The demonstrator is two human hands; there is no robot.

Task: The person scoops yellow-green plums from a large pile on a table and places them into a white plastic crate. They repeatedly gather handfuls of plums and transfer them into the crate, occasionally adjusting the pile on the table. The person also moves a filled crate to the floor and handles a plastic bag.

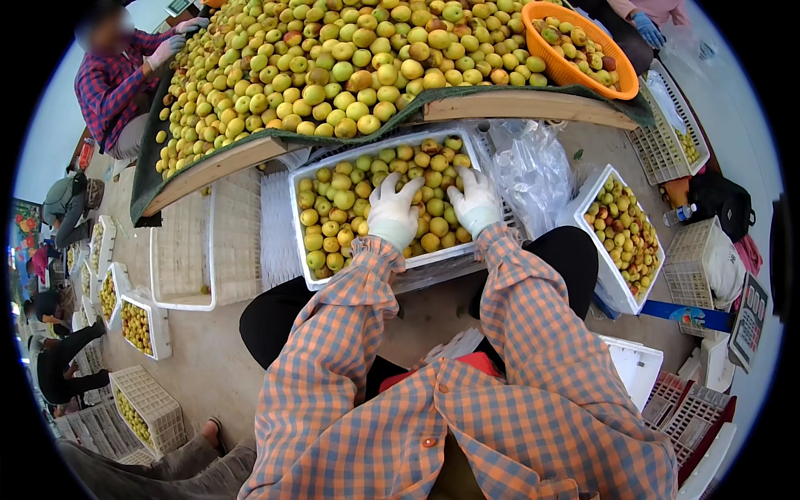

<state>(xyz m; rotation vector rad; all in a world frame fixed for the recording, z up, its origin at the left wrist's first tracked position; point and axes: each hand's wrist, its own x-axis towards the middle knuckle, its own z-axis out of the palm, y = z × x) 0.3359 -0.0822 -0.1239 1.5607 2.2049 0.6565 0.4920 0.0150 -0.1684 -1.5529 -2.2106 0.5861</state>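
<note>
In front of me a white foam box point(299, 228) is full of yellow-green jujubes point(334, 200), several with brown patches. My left hand point(394, 209), in a white knit glove, rests on the fruit near the middle, fingers spread. Farther right, my right hand point(478, 197), gloved alike, lies over the fruit by the box's right side with its fingers apart. Neither hand plainly holds a fruit; the undersides of both are hidden. Behind the box rises a large heap of jujubes point(350, 62) on a table with a green cloth and a wooden edge board point(500, 103).
An orange plastic basket point(544, 50) of browner jujubes sits on the table's right corner. Clear plastic film point(531, 162) bunches beside my box. Another foam box point(609, 290) of reddish fruit stands right, near a scale point(747, 322). Plastic crates point(209, 250) lie left; a gloved person point(112, 94) sits beyond.
</note>
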